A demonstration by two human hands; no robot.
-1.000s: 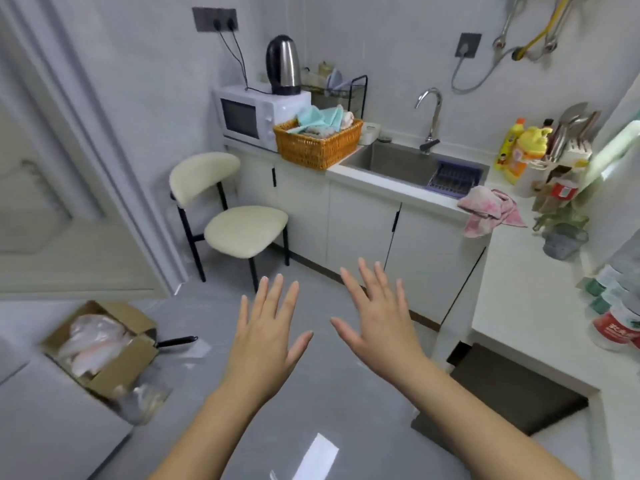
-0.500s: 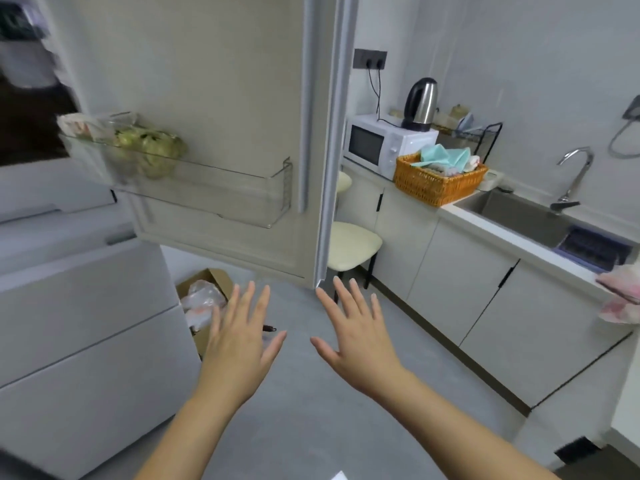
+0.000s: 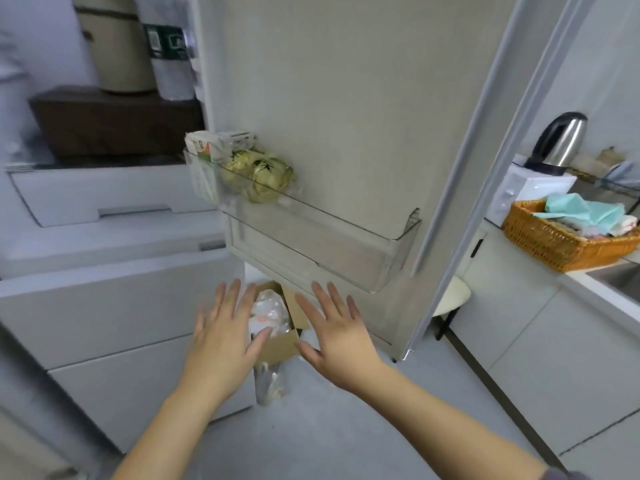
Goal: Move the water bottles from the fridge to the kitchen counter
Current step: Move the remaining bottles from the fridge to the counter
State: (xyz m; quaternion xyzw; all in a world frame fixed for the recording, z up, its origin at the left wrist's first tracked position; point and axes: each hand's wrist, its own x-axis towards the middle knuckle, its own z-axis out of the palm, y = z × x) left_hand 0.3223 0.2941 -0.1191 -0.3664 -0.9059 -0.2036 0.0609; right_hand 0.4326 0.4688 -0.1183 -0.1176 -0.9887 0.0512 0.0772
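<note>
Hovering left hand (image 3: 221,336), right hand (image 3: 337,336) (two, empty).

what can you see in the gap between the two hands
In the head view, the gap between the left hand and the right hand shows an open cardboard box lying below them, with a crumpled plastic bag inside it.

Grey floor (image 3: 329,438) bearing cardboard box (image 3: 280,344), clear fridge door shelf (image 3: 398,251) holding green packets (image 3: 258,174)

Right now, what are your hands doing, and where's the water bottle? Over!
Left hand and right hand open, empty. Water bottle upright in fridge, untouched. Fridge door open; cardboard box on floor below hands.
</note>
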